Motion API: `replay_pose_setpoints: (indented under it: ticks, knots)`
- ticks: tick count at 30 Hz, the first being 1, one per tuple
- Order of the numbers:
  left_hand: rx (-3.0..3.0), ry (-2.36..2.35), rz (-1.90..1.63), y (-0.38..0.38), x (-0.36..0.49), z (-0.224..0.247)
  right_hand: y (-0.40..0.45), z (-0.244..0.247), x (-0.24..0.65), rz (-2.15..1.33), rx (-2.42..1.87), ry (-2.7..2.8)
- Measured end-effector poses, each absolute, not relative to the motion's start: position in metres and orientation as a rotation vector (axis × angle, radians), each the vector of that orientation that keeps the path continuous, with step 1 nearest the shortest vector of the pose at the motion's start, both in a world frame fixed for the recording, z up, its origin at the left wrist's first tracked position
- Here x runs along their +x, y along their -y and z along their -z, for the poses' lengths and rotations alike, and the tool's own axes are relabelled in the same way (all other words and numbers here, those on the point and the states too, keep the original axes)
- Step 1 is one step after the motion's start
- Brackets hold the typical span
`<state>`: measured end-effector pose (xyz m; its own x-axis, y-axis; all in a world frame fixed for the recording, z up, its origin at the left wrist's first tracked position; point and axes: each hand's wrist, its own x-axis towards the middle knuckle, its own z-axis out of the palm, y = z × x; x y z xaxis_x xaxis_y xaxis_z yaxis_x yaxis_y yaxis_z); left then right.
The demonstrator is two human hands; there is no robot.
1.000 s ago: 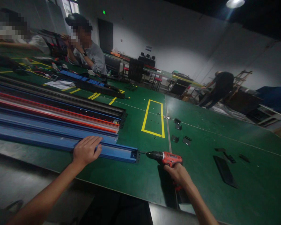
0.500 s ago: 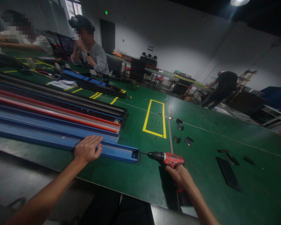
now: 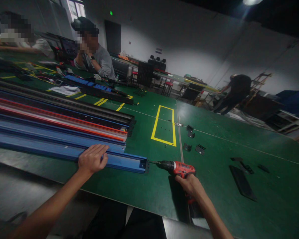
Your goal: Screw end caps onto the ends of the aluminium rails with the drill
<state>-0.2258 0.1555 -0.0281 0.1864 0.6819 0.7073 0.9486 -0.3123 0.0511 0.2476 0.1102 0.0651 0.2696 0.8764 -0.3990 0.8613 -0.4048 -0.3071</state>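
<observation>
A long blue metal channel (image 3: 126,161) lies along the front of the green table, with a black end plate (image 3: 147,166) at its right end. My left hand (image 3: 93,158) is closed over the channel, fingers across its top and thumb on the near side. A red and black cordless drill (image 3: 184,168) is gripped in my right hand (image 3: 189,185), held level. Its long bit (image 3: 152,162) points left and meets the end plate; the exact contact spot is too small to make out. The drill's handle is mostly hidden by my hand.
Beyond the channel lie more blue, red and black channels (image 3: 109,131). Several small black brackets (image 3: 200,149) and a flat black bar (image 3: 242,182) lie to the right. Yellow tape (image 3: 174,127) marks a rectangle on the table. Co-workers (image 3: 97,53) sit across the table.
The view has shifted very slightly. Both hands, the channel and the drill keep the same positions relative to each other.
</observation>
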Motion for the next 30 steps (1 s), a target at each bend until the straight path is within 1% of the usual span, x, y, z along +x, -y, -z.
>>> replay_pose_setpoints:
  ticks: [10, 30]
  knots:
    - [-2.058, 1.472, 0.911, -0.1542, -0.2247, 0.0256, -0.1089, -0.0671, 0.2467, -0.847, -2.452, 1.695]
    - [-2.048, 1.486, 0.878, -0.1554, -0.2267, 0.0287, -0.1087, -0.0595, 0.2519, -0.792, -2.387, 1.749]
